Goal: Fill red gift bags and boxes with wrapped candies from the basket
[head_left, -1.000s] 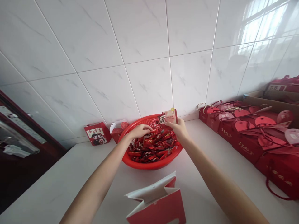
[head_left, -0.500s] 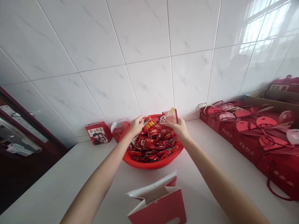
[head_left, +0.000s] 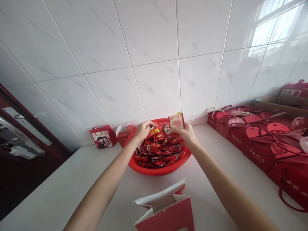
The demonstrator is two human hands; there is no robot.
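A red plastic basket (head_left: 158,171) is heaped with small red wrapped packets (head_left: 158,150). Over its left back part, my left hand (head_left: 143,131) is closed on a red packet with yellow lettering (head_left: 154,131). My right hand (head_left: 187,133) pinches a flat pink-and-red printed card (head_left: 176,122) above the right back rim. Beside that card lies a packet with a black-and-white mark (head_left: 166,129); whether my right fingers touch it, I cannot tell. Nearer to me stands a red paper bag (head_left: 168,215), its white-lined mouth open, its lower part cut off by the frame.
Left of the basket stand a red box with a printed couple (head_left: 103,137) and another small red box (head_left: 122,134). Rows of red gift boxes with cord handles (head_left: 255,150) fill the counter's right side. A tiled wall (head_left: 156,89) rises behind the white counter (head_left: 96,173).
The whole view has shifted slightly rightward in the picture. The card in my right hand now faces me more squarely. The red-and-yellow packet sits a little lower by my left fingers.
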